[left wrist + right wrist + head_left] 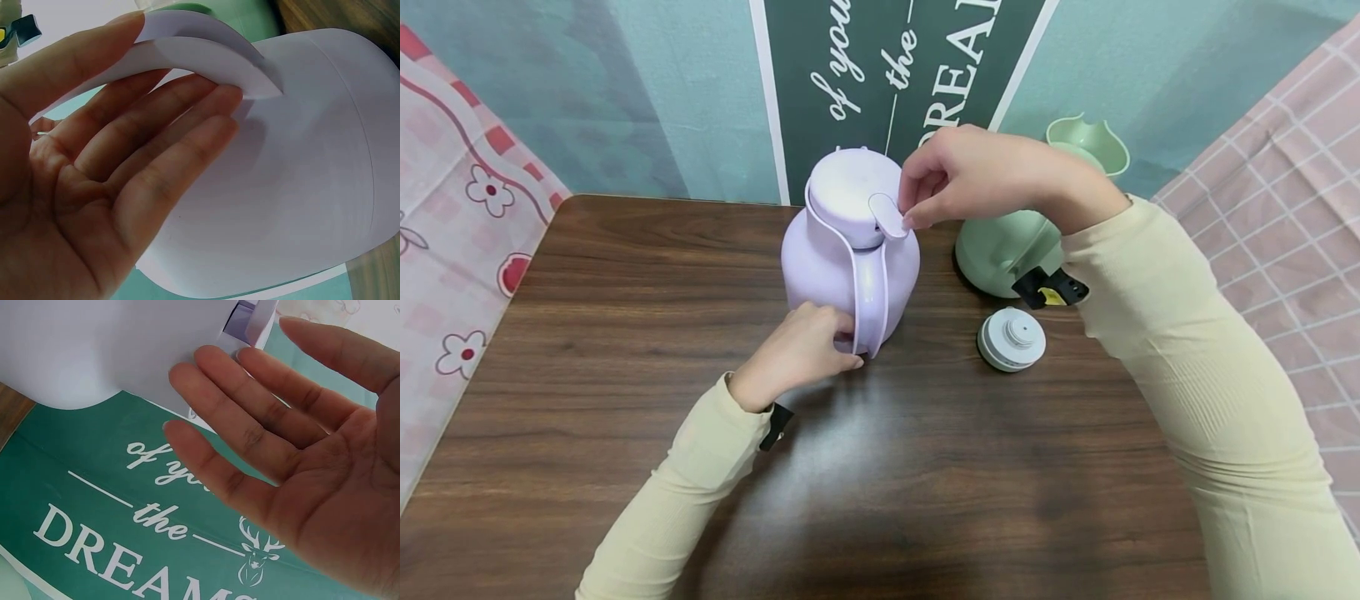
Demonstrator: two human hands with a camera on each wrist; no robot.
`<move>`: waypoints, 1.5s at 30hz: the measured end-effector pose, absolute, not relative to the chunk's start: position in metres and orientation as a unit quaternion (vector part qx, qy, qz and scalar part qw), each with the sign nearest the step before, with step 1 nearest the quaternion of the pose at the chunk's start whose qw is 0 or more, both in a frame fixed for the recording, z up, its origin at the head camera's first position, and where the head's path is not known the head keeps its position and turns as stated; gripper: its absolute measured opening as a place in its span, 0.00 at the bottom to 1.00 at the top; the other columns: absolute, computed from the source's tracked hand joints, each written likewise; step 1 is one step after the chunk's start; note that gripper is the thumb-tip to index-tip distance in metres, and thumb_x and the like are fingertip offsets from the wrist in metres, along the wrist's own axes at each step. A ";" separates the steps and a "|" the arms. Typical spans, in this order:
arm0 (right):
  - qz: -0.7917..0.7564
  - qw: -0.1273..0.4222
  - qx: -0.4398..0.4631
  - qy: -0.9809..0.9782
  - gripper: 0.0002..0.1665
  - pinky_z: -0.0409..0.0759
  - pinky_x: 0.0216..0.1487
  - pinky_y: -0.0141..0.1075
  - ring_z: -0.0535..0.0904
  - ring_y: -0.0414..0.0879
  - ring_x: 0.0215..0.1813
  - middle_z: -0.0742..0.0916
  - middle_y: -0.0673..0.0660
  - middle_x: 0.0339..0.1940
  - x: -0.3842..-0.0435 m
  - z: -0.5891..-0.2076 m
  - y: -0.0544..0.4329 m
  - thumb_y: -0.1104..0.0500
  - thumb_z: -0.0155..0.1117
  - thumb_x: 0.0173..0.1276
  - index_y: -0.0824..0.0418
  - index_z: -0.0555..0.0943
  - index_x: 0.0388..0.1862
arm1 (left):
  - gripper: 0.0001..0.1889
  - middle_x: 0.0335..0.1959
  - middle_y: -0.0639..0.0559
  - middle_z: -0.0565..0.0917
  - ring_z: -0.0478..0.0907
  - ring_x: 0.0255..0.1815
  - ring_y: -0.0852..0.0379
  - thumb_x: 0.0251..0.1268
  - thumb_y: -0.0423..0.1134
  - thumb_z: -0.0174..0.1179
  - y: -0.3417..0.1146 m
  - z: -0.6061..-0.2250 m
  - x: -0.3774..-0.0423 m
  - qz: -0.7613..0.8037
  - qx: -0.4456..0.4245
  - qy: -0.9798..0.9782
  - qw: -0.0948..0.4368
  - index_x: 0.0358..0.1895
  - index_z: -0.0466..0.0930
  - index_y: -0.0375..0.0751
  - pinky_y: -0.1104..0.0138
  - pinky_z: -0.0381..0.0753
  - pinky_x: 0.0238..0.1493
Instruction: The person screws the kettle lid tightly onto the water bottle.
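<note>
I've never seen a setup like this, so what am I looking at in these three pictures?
There's no robot here, just a person working bare-handed. The wide picture looks down from a camera worn on the head; the other two are taken from the left and right wrists. On the brown table stand a lilac pot and a partly hidden green pot, with a round whitish cap. The left hand grips the lilac pot's handle. The right hand is at the lid's lever; whether it's pressing is hard to tell.

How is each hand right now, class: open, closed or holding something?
Left hand: holding the curved, plastic-looking handle of the round lilac jug.
Right hand: at the small, rounded lilac lever; open or pinching cannot be told.
</note>
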State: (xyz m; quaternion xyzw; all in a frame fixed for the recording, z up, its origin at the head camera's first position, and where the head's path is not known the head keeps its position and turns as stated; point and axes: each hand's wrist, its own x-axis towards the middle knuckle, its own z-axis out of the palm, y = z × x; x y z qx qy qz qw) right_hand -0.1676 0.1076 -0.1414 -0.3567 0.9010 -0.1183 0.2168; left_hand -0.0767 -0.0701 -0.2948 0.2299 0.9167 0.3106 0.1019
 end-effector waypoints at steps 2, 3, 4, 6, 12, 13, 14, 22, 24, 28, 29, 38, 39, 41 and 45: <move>-0.117 0.215 -0.356 0.902 0.05 0.68 0.34 0.32 0.74 0.42 0.32 0.83 0.52 0.27 -0.168 -0.141 0.108 0.61 0.61 0.59 0.61 0.81 0.33 | 0.05 0.19 0.56 0.78 0.70 0.22 0.58 0.45 0.36 0.68 -0.070 -0.295 -0.077 0.310 0.230 0.917 0.102 0.26 0.82 0.41 0.64 0.71 0.28; -0.115 0.213 -0.353 0.904 0.05 0.68 0.34 0.33 0.74 0.42 0.32 0.83 0.53 0.28 -0.168 -0.141 0.108 0.62 0.61 0.59 0.61 0.81 0.33 | 0.05 0.19 0.56 0.79 0.70 0.22 0.57 0.45 0.36 0.68 -0.070 -0.295 -0.077 0.309 0.230 0.917 0.102 0.26 0.82 0.41 0.64 0.71 0.28; -0.113 0.210 -0.349 0.906 0.05 0.68 0.35 0.33 0.75 0.42 0.33 0.83 0.53 0.29 -0.169 -0.141 0.109 0.62 0.61 0.58 0.61 0.81 0.34 | 0.05 0.19 0.56 0.79 0.70 0.22 0.57 0.45 0.36 0.68 -0.070 -0.295 -0.077 0.309 0.230 0.917 0.101 0.26 0.82 0.41 0.63 0.71 0.29; -0.107 0.203 -0.338 0.913 0.06 0.69 0.37 0.34 0.75 0.42 0.34 0.83 0.53 0.30 -0.170 -0.142 0.109 0.62 0.61 0.58 0.61 0.80 0.34 | 0.05 0.19 0.56 0.79 0.71 0.22 0.57 0.45 0.36 0.68 -0.070 -0.295 -0.077 0.308 0.230 0.918 0.100 0.26 0.82 0.41 0.63 0.72 0.29; -0.103 0.192 -0.294 0.931 0.14 0.70 0.40 0.34 0.78 0.42 0.38 0.85 0.54 0.34 -0.175 -0.145 0.108 0.56 0.67 0.56 0.62 0.79 0.38 | 0.05 0.20 0.56 0.79 0.71 0.22 0.57 0.44 0.36 0.68 -0.070 -0.294 -0.077 0.307 0.233 0.918 0.098 0.26 0.82 0.41 0.63 0.72 0.29; -0.105 0.193 -0.289 0.932 0.16 0.71 0.40 0.35 0.78 0.43 0.39 0.85 0.55 0.35 -0.176 -0.145 0.108 0.56 0.68 0.55 0.63 0.78 0.39 | 0.05 0.20 0.56 0.79 0.71 0.22 0.57 0.44 0.36 0.68 -0.070 -0.294 -0.077 0.306 0.234 0.917 0.097 0.25 0.82 0.41 0.62 0.72 0.29; -0.107 0.193 -0.286 0.933 0.17 0.71 0.42 0.35 0.78 0.44 0.40 0.85 0.56 0.37 -0.177 -0.146 0.108 0.55 0.68 0.55 0.63 0.77 0.40 | 0.05 0.20 0.56 0.79 0.72 0.22 0.57 0.44 0.36 0.68 -0.070 -0.294 -0.077 0.306 0.236 0.917 0.096 0.25 0.82 0.41 0.62 0.72 0.29; -0.130 0.208 -0.294 0.924 0.27 0.70 0.50 0.39 0.76 0.48 0.52 0.81 0.60 0.49 -0.183 -0.147 0.108 0.57 0.68 0.56 0.65 0.73 0.54 | 0.05 0.20 0.55 0.79 0.72 0.22 0.56 0.44 0.36 0.68 -0.070 -0.292 -0.077 0.304 0.237 0.918 0.094 0.25 0.82 0.41 0.62 0.72 0.29; -0.138 0.210 -0.308 0.918 0.29 0.70 0.52 0.39 0.75 0.48 0.54 0.80 0.60 0.51 -0.184 -0.146 0.108 0.58 0.68 0.56 0.64 0.72 0.56 | 0.05 0.19 0.55 0.79 0.72 0.22 0.56 0.44 0.36 0.68 -0.070 -0.292 -0.077 0.306 0.237 0.917 0.095 0.25 0.82 0.41 0.62 0.72 0.29; -0.143 0.217 -0.326 0.909 0.31 0.67 0.56 0.40 0.73 0.47 0.58 0.79 0.59 0.54 -0.187 -0.146 0.105 0.59 0.68 0.56 0.64 0.71 0.59 | 0.05 0.19 0.56 0.79 0.72 0.22 0.57 0.44 0.36 0.68 -0.070 -0.292 -0.077 0.308 0.238 0.916 0.096 0.25 0.82 0.41 0.62 0.72 0.29; -0.142 0.220 -0.326 0.908 0.32 0.66 0.56 0.40 0.72 0.47 0.58 0.79 0.59 0.54 -0.188 -0.145 0.105 0.59 0.68 0.56 0.64 0.71 0.59 | 0.05 0.19 0.56 0.79 0.72 0.22 0.57 0.44 0.36 0.68 -0.070 -0.292 -0.077 0.308 0.238 0.916 0.096 0.25 0.82 0.41 0.62 0.72 0.29; -0.113 0.249 -0.320 0.907 0.35 0.67 0.56 0.39 0.72 0.46 0.58 0.78 0.56 0.55 -0.193 -0.141 0.100 0.58 0.69 0.55 0.62 0.69 0.61 | 0.05 0.19 0.56 0.79 0.72 0.22 0.57 0.44 0.36 0.68 -0.070 -0.294 -0.078 0.308 0.236 0.916 0.096 0.25 0.82 0.42 0.63 0.72 0.29; -0.110 0.248 -0.322 0.907 0.35 0.67 0.56 0.39 0.72 0.46 0.58 0.78 0.56 0.55 -0.194 -0.140 0.099 0.58 0.69 0.55 0.62 0.69 0.61 | 0.05 0.19 0.57 0.79 0.72 0.22 0.57 0.44 0.36 0.68 -0.070 -0.294 -0.078 0.308 0.236 0.917 0.097 0.25 0.82 0.42 0.63 0.72 0.29; -0.106 0.249 -0.321 0.908 0.35 0.67 0.56 0.39 0.72 0.47 0.58 0.77 0.56 0.56 -0.194 -0.140 0.099 0.57 0.69 0.55 0.63 0.69 0.61 | 0.05 0.19 0.57 0.79 0.72 0.22 0.57 0.44 0.36 0.68 -0.070 -0.294 -0.078 0.308 0.235 0.917 0.098 0.25 0.82 0.42 0.63 0.72 0.29; -0.110 0.249 -0.318 0.908 0.36 0.67 0.57 0.39 0.72 0.46 0.59 0.76 0.55 0.57 -0.196 -0.141 0.099 0.57 0.70 0.55 0.62 0.68 0.62 | 0.05 0.19 0.57 0.79 0.72 0.22 0.57 0.44 0.36 0.68 -0.070 -0.294 -0.078 0.309 0.234 0.916 0.098 0.25 0.82 0.42 0.63 0.72 0.29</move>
